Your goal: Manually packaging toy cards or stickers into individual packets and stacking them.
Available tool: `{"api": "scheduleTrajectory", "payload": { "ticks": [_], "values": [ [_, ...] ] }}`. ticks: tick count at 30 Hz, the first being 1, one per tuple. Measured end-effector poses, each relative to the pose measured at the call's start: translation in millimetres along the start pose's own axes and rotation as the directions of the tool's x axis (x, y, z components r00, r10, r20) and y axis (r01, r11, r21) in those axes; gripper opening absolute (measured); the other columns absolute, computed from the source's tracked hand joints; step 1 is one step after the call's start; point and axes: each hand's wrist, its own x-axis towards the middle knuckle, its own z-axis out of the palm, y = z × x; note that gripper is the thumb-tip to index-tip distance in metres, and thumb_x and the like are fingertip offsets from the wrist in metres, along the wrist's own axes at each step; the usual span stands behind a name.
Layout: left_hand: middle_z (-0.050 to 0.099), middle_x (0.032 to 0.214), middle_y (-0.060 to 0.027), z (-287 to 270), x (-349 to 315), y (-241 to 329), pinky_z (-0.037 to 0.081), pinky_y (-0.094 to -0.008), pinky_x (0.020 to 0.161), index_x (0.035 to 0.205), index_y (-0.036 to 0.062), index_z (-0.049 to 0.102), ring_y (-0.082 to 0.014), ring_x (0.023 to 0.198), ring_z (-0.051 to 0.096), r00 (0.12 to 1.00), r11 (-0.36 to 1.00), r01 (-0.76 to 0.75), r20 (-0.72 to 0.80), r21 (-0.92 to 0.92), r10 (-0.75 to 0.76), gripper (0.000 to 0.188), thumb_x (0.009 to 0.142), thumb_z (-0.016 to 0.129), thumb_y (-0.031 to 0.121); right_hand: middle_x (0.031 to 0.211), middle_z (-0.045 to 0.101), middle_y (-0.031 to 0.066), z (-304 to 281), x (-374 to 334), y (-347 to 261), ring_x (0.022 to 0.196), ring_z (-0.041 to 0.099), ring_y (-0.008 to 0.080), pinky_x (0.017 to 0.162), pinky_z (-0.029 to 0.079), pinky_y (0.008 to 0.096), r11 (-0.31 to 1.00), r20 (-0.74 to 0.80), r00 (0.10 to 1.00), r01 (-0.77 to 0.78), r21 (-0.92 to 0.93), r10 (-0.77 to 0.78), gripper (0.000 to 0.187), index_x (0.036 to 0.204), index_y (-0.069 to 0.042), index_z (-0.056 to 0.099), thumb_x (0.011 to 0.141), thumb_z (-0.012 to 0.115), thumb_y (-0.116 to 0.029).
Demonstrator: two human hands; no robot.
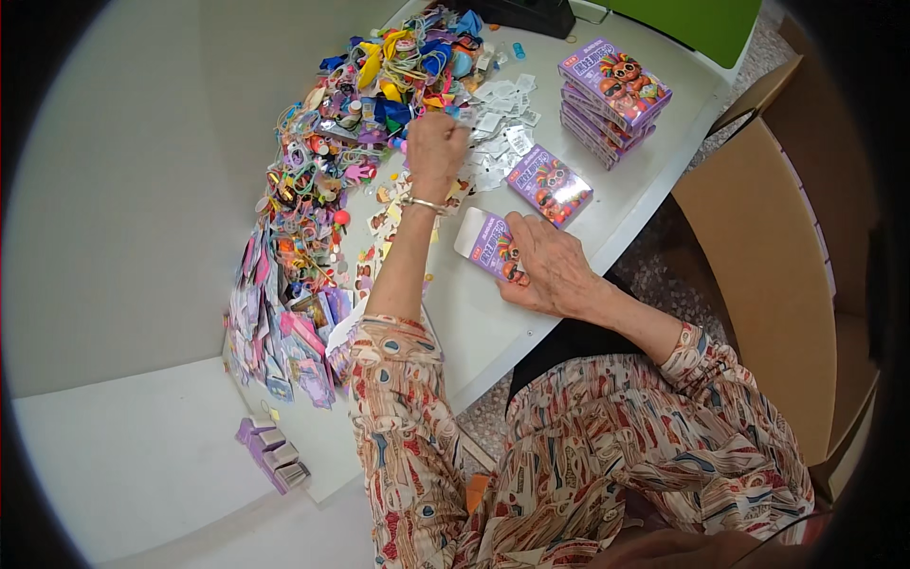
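In my right hand [555, 270] is a small purple cardboard box [482, 237], gripped near the table's front edge. Its white end flap stands up at the left. My left hand [436, 152] reaches across the table with its fingers curled, at the border between a heap of colourful small toys and trinkets [327, 161] and a scatter of white paper slips [507, 119]. What its fingers hold, if anything, is hidden. Another purple box [552, 187] lies flat just beyond my right hand. Small cartoon stickers or cut-outs [384, 223] are spread beside my left forearm.
Several purple boxes are stacked [614, 100] at the far right of the table. A large open cardboard carton [773, 237] stands to the right. Flat printed packets [256, 303] lean at the left edge. More purple boxes [273, 455] sit at lower left.
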Motion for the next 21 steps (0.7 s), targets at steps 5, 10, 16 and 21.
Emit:
{"api": "scheduleTrajectory", "payload": {
  "ticks": [5, 10, 16, 21],
  "values": [
    [0.067, 0.075, -0.0077, -34.7, -10.9, -1.1, 0.046, -0.0305, 0.059, 0.084, -0.0011, 0.069, -0.0167, 0.063, 0.06, 0.966, 0.912, 0.253, 0.04, -0.323, -0.254, 0.017, 0.08, 0.07, 0.015, 0.094, 0.053, 0.0206, -4.5, 0.3, -1.0, 0.085, 0.058, 0.0369, 0.071, 0.05, 0.0424, 0.999, 0.038, 0.999, -0.036, 0.011, 0.035, 0.072, 0.121, 0.007, 0.037, 0.067, 0.07, -0.027],
    [0.066, 0.08, -0.0014, -69.1, -29.6, 31.6, 0.05, -0.0231, 0.066, 0.093, -0.0024, 0.069, -0.0078, 0.072, 0.061, 0.819, 0.438, 0.551, 0.361, -0.71, -0.445, 0.017, 0.086, 0.066, 0.013, 0.095, 0.054, 0.0211, -3.0, 2.7, 4.3, 0.087, 0.059, 0.0376, 0.071, 0.05, 0.0428, 0.998, 0.029, 0.998, -0.059, 0.021, 0.059, 0.072, 0.121, 0.007, 0.037, 0.067, 0.07, -0.027],
    [0.067, 0.086, -0.0028, -91.2, -74.1, 70.2, 0.049, -0.0227, 0.07, 0.096, -0.0028, 0.068, -0.0084, 0.075, 0.06, 0.826, 0.549, 0.554, 0.495, -0.625, -0.27, 0.017, 0.088, 0.065, 0.012, 0.1, 0.055, 0.023, -6.3, 3.5, 1.5, 0.09, 0.059, 0.0391, 0.073, 0.049, 0.0435, 0.995, 0.029, 0.997, -0.073, 0.065, 0.071, 0.073, 0.124, 0.007, 0.037, 0.067, 0.071, -0.026],
    [0.067, 0.085, -0.0074, -81.2, -95.3, 75.8, 0.051, -0.0253, 0.065, 0.098, -0.0018, 0.067, -0.0111, 0.072, 0.062, 0.876, 0.881, 0.418, 0.355, -0.22, -0.327, 0.017, 0.085, 0.065, 0.01, 0.1, 0.055, 0.0224, -6.0, 2.9, 0.5, 0.09, 0.059, 0.0388, 0.073, 0.05, 0.0435, 0.997, 0.026, 0.998, -0.057, 0.061, 0.055, 0.073, 0.124, 0.006, 0.037, 0.067, 0.071, -0.025]
  ]
}}
